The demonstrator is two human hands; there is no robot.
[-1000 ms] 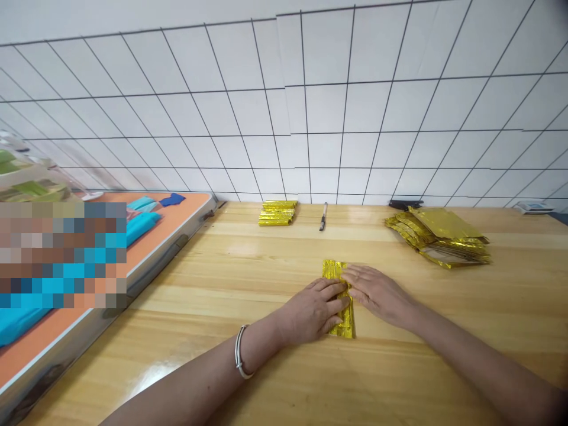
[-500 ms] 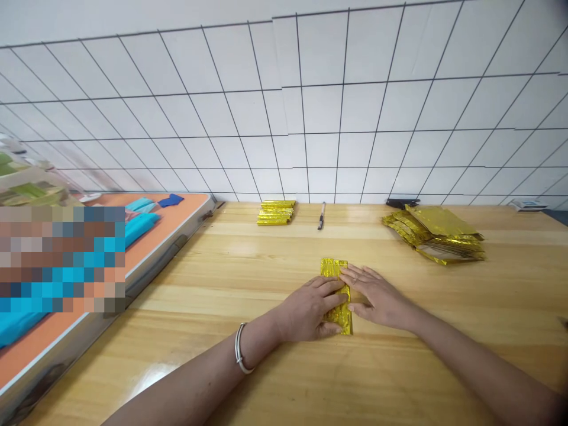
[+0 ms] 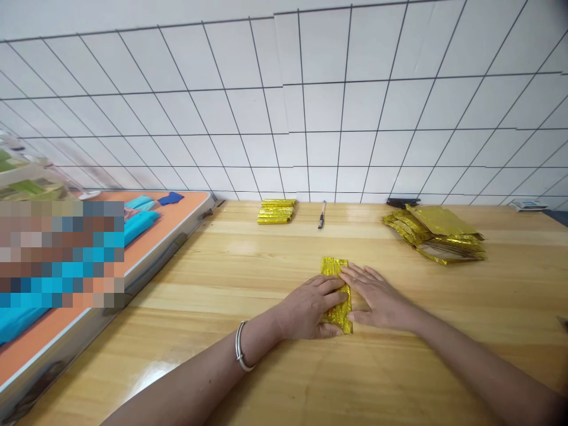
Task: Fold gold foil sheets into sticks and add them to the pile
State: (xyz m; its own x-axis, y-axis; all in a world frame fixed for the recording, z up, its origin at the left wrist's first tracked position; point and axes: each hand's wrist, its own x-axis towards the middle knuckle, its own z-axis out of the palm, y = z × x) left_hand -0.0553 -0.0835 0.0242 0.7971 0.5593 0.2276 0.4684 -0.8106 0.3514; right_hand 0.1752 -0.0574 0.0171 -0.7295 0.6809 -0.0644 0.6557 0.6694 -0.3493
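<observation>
A folded strip of gold foil paper [image 3: 331, 266] lies upright in view on the wooden table, below the centre. My left hand [image 3: 313, 307] rests on it from the left, palm down, its fingers spread across the foil. On the other side, my right hand [image 3: 375, 299] touches the strip's right edge with its fingertips, its thumb apart near the lower right edge. Both hands are open. Several folded gold strips [image 3: 276, 212] lie side by side at the back of the table. A loose stack of gold foil sheets [image 3: 444, 231] sits at the back right.
A pen [image 3: 322, 215] lies near the wall, and a black object [image 3: 403, 203] is behind the gold stack. At the left stands an orange-topped table [image 3: 186, 207] with blue fabric [image 3: 142, 228], partly pixelated. A small packet [image 3: 527, 205] is at the far right.
My right thumb has moved slightly down along the strip's right edge. My left hand has stayed nearly still on the foil.
</observation>
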